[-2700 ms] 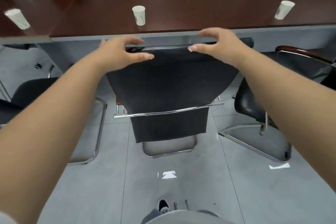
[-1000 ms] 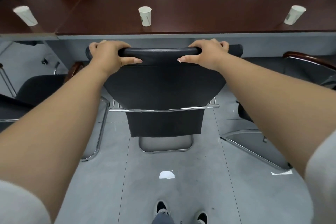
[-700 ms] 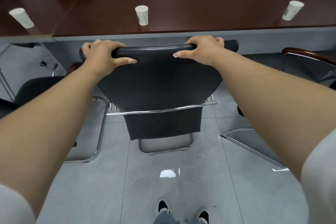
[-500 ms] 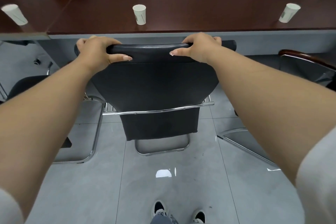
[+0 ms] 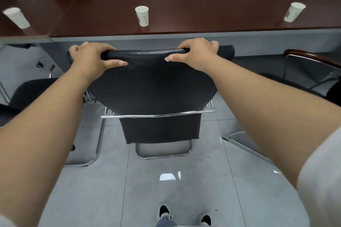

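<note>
Both hands grip the top edge of the black chair (image 5: 151, 88): left hand (image 5: 90, 57) near its left end, right hand (image 5: 197, 53) toward the right. A paper cup (image 5: 142, 15) stands on the brown table (image 5: 212, 11) beyond; the far glassware looks blurred

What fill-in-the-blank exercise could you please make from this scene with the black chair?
The left hand and the right hand both grip the black chair by the top of its ____.
The paper cup straight beyond the chair stands ____ on the table.
The person's shoes stand on a ____ tiled floor.
Missing: backrest; upright; grey.
</note>
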`<act>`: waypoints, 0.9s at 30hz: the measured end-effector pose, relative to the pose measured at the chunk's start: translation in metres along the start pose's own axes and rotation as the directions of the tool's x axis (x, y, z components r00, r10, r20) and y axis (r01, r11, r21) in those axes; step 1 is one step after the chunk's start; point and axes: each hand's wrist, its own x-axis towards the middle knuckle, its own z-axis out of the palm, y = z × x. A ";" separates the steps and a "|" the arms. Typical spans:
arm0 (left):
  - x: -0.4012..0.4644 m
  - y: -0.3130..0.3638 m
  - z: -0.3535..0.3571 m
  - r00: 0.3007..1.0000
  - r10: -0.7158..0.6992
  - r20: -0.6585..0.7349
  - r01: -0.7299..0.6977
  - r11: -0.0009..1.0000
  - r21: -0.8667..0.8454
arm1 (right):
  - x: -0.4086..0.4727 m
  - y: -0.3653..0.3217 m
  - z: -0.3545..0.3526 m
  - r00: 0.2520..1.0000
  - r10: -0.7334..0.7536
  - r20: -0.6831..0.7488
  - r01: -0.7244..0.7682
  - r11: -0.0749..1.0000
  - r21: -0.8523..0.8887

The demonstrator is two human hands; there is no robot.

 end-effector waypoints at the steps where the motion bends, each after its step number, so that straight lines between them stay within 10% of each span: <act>1: 0.000 0.003 0.000 1.000 -0.013 -0.001 0.013 1.000 -0.012 | 0.000 0.001 0.000 1.000 0.000 -0.007 0.000 1.000 0.008; 27: -0.013 -0.002 0.000 0.998 0.044 0.049 -0.044 0.999 -0.006 | -0.022 0.004 0.004 0.994 -0.076 -0.074 0.083 0.992 0.091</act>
